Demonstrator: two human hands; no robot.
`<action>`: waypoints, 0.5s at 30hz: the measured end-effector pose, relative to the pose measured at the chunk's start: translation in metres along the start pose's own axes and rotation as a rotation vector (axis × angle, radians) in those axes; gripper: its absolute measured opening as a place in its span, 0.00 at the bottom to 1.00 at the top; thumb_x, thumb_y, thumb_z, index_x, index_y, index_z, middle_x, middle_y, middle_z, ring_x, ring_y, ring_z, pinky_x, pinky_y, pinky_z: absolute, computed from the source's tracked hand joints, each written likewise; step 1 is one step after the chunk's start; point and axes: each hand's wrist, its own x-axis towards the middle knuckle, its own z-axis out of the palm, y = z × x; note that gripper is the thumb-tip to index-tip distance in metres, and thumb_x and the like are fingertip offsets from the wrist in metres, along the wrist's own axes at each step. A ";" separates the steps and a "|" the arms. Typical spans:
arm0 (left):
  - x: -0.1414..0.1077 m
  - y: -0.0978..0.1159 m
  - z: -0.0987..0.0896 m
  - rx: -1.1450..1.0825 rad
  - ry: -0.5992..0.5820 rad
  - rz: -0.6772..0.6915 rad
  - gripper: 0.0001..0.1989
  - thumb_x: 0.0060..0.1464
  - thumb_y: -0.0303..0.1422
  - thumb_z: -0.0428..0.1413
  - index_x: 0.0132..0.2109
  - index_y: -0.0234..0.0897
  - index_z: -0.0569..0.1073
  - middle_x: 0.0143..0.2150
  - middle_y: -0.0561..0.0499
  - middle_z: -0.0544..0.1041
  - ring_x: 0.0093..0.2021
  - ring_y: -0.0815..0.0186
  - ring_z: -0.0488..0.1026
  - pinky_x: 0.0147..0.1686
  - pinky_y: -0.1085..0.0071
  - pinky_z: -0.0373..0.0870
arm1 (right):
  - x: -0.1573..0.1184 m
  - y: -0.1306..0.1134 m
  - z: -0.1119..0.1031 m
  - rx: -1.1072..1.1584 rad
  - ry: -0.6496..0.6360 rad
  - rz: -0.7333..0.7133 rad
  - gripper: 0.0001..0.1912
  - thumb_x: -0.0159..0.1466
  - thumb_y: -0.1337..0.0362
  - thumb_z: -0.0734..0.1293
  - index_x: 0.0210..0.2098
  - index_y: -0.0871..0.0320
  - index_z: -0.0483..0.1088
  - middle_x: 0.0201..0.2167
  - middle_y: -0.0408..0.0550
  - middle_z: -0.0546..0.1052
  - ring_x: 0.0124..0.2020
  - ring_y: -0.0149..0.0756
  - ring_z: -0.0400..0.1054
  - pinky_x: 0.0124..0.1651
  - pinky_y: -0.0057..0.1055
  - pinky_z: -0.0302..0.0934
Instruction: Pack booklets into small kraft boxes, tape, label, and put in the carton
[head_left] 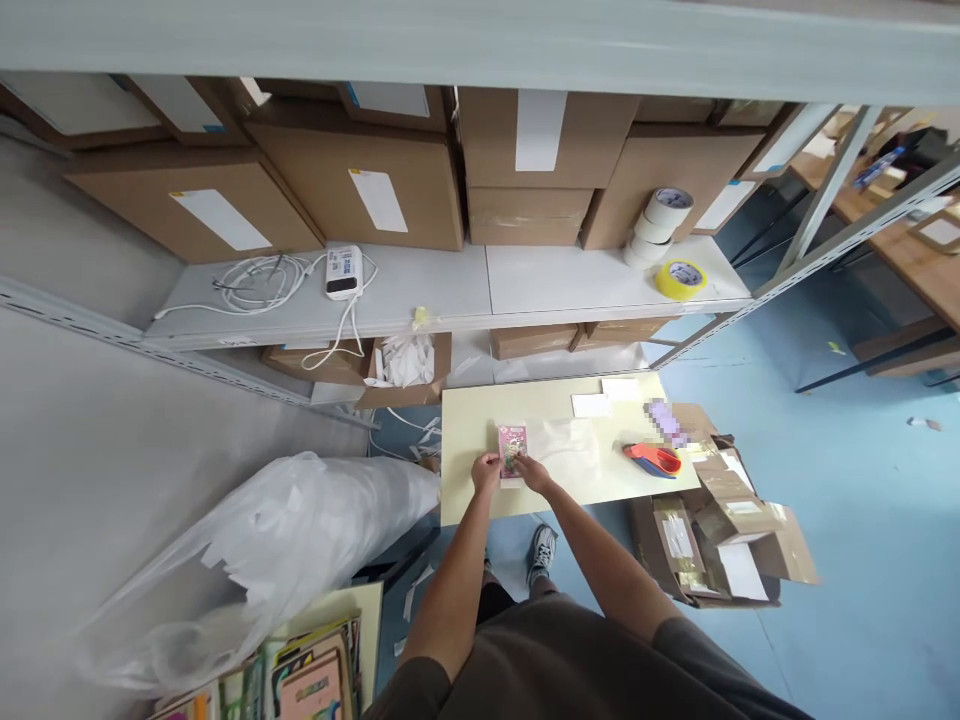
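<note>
A small pink picture booklet (513, 442) lies on the pale yellow table (472, 415), between my two hands. My left hand (486, 470) grips its left edge, fingers closed. From the right, my right hand (531, 472) pinches its lower right side, with the thumb on the cover. Under and beside the booklet spreads a translucent white plastic sheet or bag (566, 445); which of the two I cannot tell. Two white cards (591, 405) rest near the table's far edge. Farther right is a red and blue tape dispenser (654, 460).
Cardboard boxes (390, 190) fill the shelf ahead, with tape rolls (681, 280) and a white router-like device (344, 272) on its ledge. An open carton (705, 560) stands at the table's right. A large plastic bag (322, 520) and stacked books (311, 690) lie left.
</note>
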 end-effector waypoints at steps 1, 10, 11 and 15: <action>-0.005 0.004 0.002 -0.012 0.014 0.016 0.07 0.54 0.29 0.62 0.40 0.39 0.82 0.43 0.47 0.86 0.43 0.62 0.83 0.43 0.74 0.74 | 0.000 -0.001 -0.004 0.105 0.013 0.027 0.22 0.72 0.52 0.60 0.58 0.52 0.76 0.61 0.51 0.77 0.64 0.47 0.70 0.65 0.44 0.64; -0.054 0.042 0.069 0.048 -0.247 0.461 0.18 0.53 0.34 0.65 0.52 0.41 0.81 0.51 0.43 0.83 0.53 0.56 0.80 0.54 0.62 0.75 | 0.006 0.014 -0.051 0.367 0.265 0.193 0.16 0.63 0.54 0.66 0.42 0.58 0.77 0.33 0.50 0.83 0.35 0.41 0.77 0.37 0.32 0.70; -0.058 0.041 0.078 0.068 -0.317 0.507 0.21 0.52 0.33 0.66 0.54 0.41 0.81 0.54 0.42 0.82 0.56 0.55 0.78 0.57 0.60 0.73 | 0.005 0.021 -0.056 0.301 0.295 0.219 0.13 0.62 0.57 0.66 0.38 0.58 0.78 0.32 0.50 0.83 0.35 0.41 0.77 0.38 0.32 0.70; -0.065 0.029 0.102 0.166 -0.470 0.528 0.28 0.48 0.33 0.69 0.58 0.39 0.79 0.65 0.36 0.74 0.69 0.49 0.67 0.68 0.51 0.62 | -0.003 0.048 -0.075 0.195 0.354 0.282 0.12 0.59 0.63 0.66 0.40 0.57 0.80 0.38 0.55 0.84 0.47 0.47 0.77 0.51 0.35 0.68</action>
